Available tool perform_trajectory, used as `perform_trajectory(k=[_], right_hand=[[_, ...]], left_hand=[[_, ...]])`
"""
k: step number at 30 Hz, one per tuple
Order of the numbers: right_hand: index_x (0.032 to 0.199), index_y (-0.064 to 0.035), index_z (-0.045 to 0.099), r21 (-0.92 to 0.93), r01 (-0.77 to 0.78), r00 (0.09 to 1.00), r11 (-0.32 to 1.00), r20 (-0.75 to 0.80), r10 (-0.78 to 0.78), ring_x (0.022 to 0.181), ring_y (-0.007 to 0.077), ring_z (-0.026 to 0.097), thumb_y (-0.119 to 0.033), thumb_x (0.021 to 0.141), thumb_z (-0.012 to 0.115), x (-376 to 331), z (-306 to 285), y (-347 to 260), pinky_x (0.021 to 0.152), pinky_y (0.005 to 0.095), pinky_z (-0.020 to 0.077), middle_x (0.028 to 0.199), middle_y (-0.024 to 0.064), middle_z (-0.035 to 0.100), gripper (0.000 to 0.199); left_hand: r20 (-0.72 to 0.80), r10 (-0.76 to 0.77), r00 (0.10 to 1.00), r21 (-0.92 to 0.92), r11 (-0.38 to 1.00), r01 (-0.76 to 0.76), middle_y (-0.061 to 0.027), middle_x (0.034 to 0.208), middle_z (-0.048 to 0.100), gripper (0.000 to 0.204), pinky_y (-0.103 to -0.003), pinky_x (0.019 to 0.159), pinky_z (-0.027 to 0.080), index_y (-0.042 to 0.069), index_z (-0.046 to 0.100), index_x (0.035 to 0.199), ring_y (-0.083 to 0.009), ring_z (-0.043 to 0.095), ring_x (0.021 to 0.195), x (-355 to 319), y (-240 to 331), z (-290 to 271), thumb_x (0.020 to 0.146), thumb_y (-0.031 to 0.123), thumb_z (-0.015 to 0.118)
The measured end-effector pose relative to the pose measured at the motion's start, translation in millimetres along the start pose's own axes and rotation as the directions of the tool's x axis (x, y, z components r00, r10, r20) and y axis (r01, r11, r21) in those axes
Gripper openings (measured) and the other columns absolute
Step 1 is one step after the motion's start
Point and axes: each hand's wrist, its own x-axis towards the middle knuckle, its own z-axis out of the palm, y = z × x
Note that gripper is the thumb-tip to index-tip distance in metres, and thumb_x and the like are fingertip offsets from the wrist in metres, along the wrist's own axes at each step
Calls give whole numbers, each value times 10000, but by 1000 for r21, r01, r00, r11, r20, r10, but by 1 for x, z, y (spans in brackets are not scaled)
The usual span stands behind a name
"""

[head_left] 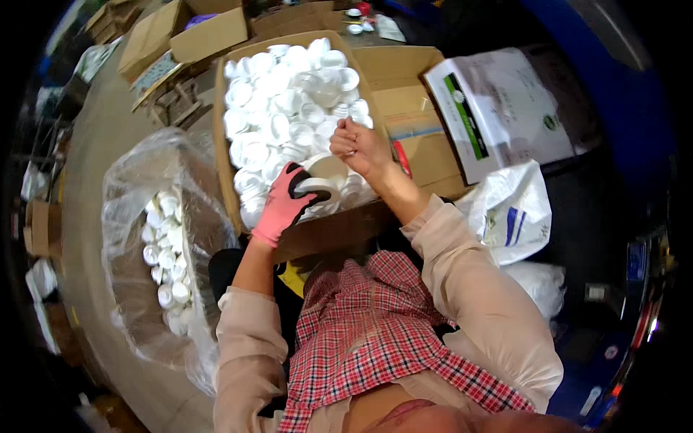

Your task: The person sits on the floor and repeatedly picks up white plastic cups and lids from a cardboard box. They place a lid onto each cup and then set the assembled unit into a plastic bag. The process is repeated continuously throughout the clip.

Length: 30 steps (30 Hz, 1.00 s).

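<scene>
In a pink glove with black fingertips, my left hand (283, 205) grips a round white plastic cup-shaped piece (322, 189) by its rim. The piece is over the near part of a cardboard box (307, 237) heaped with similar white plastic pieces (278, 94). A beige round surface shows just beyond the held piece; I cannot tell whether it belongs to it. My bare right hand (361, 149) hovers over the right side of the heap with its fingers curled closed. Whatever is in those fingers, if anything, cannot be made out.
On the left, a box lined with clear plastic film (130, 195) contains more white pieces (167, 252). An opened carton (415, 94) with a red object (401, 159) adjoins the heaped box. Farther right are a white carton (498, 108) and a white plastic sack (516, 209). Cardboard boxes (177, 36) stand far left.
</scene>
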Motion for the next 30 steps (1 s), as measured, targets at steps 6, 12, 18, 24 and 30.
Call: perform_trajectory(k=[6,12,18,24,30], right_hand=[[924,-56,536,-100,638,766,763,180,-617,513,115,343,-120,953,488,-97,-22,-129,460,254,298,627,-20,392,85],[1107,21,639,-329,-767,513,-550,201,-835,805,281,654,-144,867,624,-361,-86,-228,763,395,517,928,175,674,292],[1190,0,616,-857,-170,720,-486,229,-655,990,229,648,-111,879,657,-258,21,-100,892,331,500,1103,131,666,333],[1082,-9,622,-972,231,960,-29,233,-157,917,154,638,-214,888,661,-92,18,57,737,311,523,939,98,668,285],[1032,-7,618,-879,404,903,-252,428,-44,827,251,655,-204,897,633,-32,58,122,725,356,507,908,146,658,239]], left_hand=[[-52,-105,993,-94,991,100,-201,1144,587,487,-359,893,477,-55,597,1103,-313,596,1026,9,-45,-9,689,99,802],[42,-108,993,-30,994,109,-172,1293,534,542,-357,988,441,-20,601,1192,-334,548,1156,7,-21,-10,708,116,802],[184,-181,966,-373,897,239,-80,1197,615,540,-289,933,442,-48,543,1255,-141,533,1045,-7,6,-44,792,126,760],[98,-109,989,-661,736,146,-59,1127,616,566,-277,847,482,56,475,1363,-147,557,1055,-4,31,-33,886,278,685],[-188,-158,969,-774,631,-48,-114,1253,495,549,-353,829,512,86,346,1426,-207,537,1126,-11,-7,-43,951,232,577]])
